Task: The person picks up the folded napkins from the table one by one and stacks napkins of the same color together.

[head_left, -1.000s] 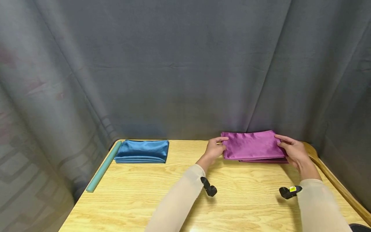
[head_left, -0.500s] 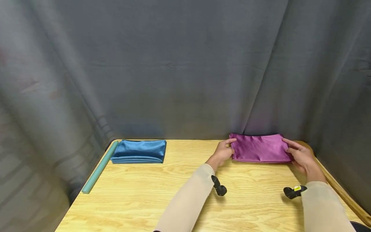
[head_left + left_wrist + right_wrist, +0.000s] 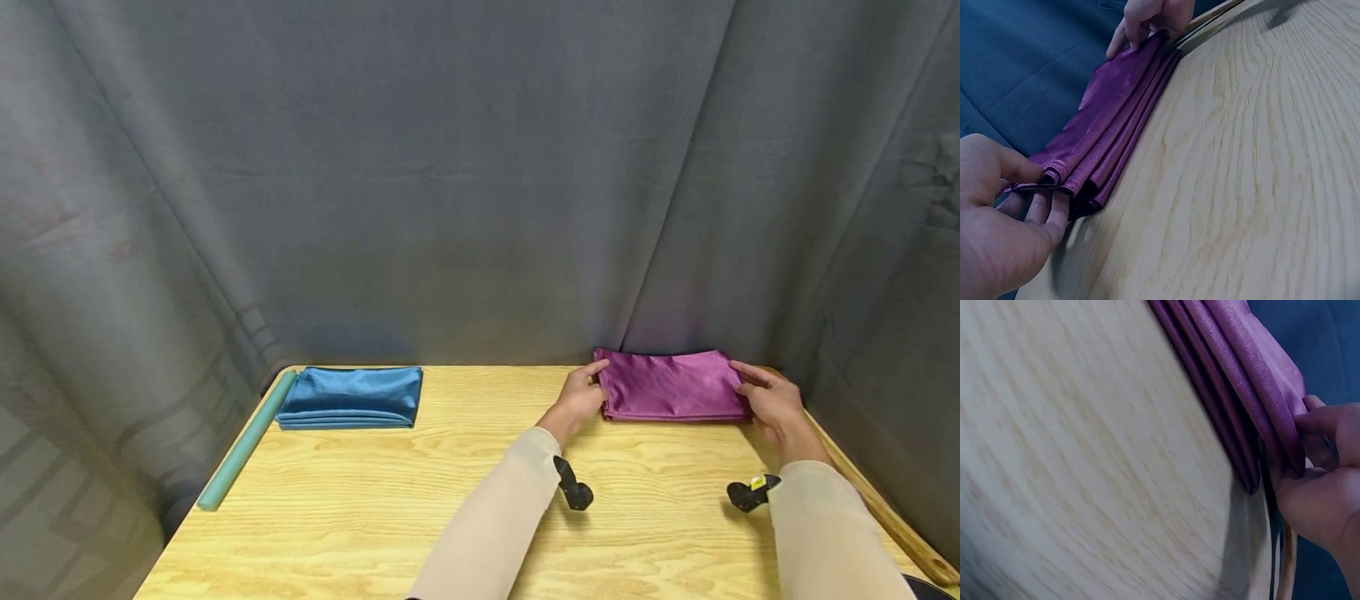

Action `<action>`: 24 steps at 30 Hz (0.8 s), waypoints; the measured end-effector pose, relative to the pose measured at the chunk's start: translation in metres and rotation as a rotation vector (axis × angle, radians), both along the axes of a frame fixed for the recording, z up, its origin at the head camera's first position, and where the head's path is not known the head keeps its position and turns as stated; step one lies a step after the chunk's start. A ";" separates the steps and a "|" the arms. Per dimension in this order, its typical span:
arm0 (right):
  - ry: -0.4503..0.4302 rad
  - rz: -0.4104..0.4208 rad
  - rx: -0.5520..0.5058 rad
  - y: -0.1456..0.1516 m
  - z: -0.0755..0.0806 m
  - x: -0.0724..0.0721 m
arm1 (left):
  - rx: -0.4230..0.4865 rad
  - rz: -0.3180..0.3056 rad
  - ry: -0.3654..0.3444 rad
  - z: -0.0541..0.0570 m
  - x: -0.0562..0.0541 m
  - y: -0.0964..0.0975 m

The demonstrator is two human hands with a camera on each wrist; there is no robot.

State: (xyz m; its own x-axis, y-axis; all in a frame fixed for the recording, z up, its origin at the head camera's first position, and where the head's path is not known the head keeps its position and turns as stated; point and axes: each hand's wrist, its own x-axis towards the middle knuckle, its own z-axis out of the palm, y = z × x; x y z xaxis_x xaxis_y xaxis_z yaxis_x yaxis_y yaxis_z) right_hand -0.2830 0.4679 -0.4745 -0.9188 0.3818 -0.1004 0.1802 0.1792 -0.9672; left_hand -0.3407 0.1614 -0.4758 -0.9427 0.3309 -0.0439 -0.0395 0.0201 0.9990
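A folded purple satin cloth (image 3: 671, 387) lies in several layers at the back right of the table, against the curtain. My left hand (image 3: 581, 396) pinches its left end; in the left wrist view the left thumb is on top and the fingers (image 3: 1047, 209) are tucked under the upper layers. At the opposite end my right hand (image 3: 776, 404) pinches the upper layers between thumb and fingers, as the right wrist view shows. The lower layers (image 3: 1244, 469) rest on the wood beneath. Off to the left lies a folded blue satin cloth (image 3: 348, 398), apart from both hands.
A pale green rod (image 3: 247, 442) lies along the table's left edge, beside the blue cloth. Grey curtain (image 3: 450, 208) hangs behind and at both sides. A wooden rail (image 3: 885, 508) runs along the right edge of the table (image 3: 337, 517). Something dark (image 3: 924, 588) shows at the bottom right.
Both hands have lowered the upper purple layers and shifted them slightly right, so they now line up over the lower layers that stuck out before. The head view has turned slightly right.
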 end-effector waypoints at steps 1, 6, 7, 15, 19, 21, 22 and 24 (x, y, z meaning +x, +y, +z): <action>-0.017 -0.012 0.011 0.000 -0.001 0.000 | -0.001 0.000 -0.002 0.000 0.000 0.001; -0.093 -0.048 0.107 -0.005 -0.003 -0.007 | 0.001 0.017 -0.007 -0.001 -0.001 0.004; -0.101 -0.053 0.126 -0.006 -0.003 -0.009 | 0.001 0.018 -0.008 -0.002 -0.002 0.004; -0.128 -0.097 0.168 -0.005 -0.006 -0.013 | -0.010 0.004 -0.005 -0.006 -0.004 0.005; -0.102 -0.099 0.175 0.000 -0.009 -0.011 | -0.044 0.007 -0.006 -0.008 -0.002 0.006; -0.088 -0.107 0.197 0.002 -0.010 -0.010 | -0.056 -0.005 -0.012 -0.009 -0.001 0.007; -0.084 -0.108 0.215 0.003 -0.011 -0.010 | -0.062 -0.009 -0.015 -0.009 -0.001 0.007; -0.081 -0.102 0.237 0.003 -0.011 -0.009 | -0.060 -0.013 -0.026 -0.010 -0.001 0.007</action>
State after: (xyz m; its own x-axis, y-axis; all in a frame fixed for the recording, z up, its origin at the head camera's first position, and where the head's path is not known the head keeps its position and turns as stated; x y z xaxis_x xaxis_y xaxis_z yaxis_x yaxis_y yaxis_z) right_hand -0.2924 0.4706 -0.4852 -0.8670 0.4936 -0.0686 0.2837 0.3757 -0.8823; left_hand -0.3415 0.1684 -0.4853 -0.9366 0.3391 -0.0886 -0.0651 0.0802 0.9946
